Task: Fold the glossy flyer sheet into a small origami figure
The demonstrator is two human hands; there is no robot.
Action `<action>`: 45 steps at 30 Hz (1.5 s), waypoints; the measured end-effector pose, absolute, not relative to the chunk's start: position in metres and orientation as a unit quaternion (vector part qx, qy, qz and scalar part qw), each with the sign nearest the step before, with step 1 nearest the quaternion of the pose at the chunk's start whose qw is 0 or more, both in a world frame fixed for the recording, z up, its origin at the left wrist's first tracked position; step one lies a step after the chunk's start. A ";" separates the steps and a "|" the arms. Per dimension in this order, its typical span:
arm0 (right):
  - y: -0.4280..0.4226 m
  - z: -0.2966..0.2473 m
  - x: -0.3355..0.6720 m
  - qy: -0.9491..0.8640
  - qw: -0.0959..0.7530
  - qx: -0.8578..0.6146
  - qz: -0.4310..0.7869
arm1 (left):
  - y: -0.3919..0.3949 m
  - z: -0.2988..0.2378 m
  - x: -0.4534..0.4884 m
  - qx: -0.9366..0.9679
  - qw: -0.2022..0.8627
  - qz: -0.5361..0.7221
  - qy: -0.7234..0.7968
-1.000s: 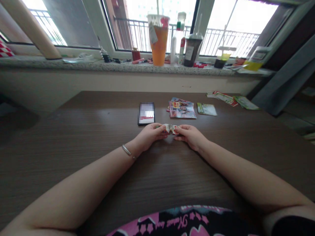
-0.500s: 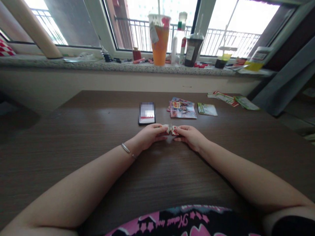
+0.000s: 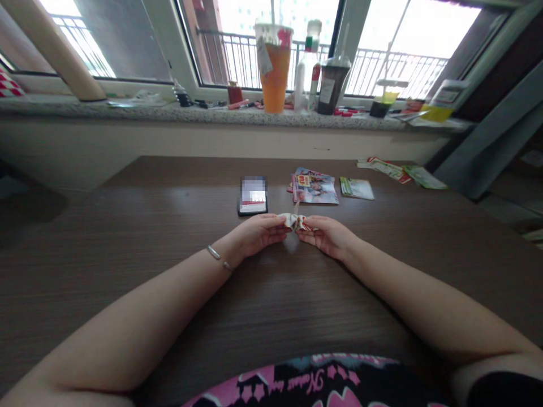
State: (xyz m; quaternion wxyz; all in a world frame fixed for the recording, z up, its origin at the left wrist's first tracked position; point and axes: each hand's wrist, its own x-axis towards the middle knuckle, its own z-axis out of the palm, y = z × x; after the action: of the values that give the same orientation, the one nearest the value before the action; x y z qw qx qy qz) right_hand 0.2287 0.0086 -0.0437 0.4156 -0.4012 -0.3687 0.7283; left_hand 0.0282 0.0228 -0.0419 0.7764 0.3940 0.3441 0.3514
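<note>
Between my two hands is a small crumpled piece of printed paper or wrapper, white with red marks, pinched in at its middle. A thin pale strip sticks up from it. My left hand, with a silver bangle on the wrist, grips its left end between thumb and fingers. The right end is held in my right hand, fingers closed on it. Just beyond my left hand lies a dark-framed phone or tablet, its screen blurred. Behind the wrapper rest colourful printed packets or booklets.
A green-and-white packet and more flat packets lie toward the back right of the brown table. On the stone windowsill stand an orange drink cup, a dark drink cup, bottles and small clutter.
The wrapper between my hands shows more of itself and looks more twisted at the middle, with its pale strip standing taller. My fingers have shifted slightly on it.
</note>
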 end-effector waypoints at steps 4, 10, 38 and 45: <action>0.010 -0.046 0.229 -0.382 0.419 -0.395 0.723 | 0.021 -0.040 0.029 0.359 0.788 0.353 0.354; 0.011 -0.048 0.229 -0.374 0.425 -0.383 0.730 | 0.021 -0.040 0.030 0.348 0.795 0.355 0.348; 0.009 -0.046 0.226 -0.348 0.430 -0.339 0.761 | 0.016 -0.038 0.033 0.343 0.789 0.388 0.331; 0.009 -0.045 0.226 -0.350 0.419 -0.340 0.766 | 0.017 -0.038 0.032 0.333 0.798 0.382 0.326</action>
State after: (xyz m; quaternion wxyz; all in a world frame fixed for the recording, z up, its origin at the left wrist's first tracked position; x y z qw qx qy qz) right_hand 0.2260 0.0086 -0.0448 0.4187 -0.3404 -0.3505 0.7655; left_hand 0.0323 0.0165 -0.0379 0.7983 0.3325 0.3261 0.3819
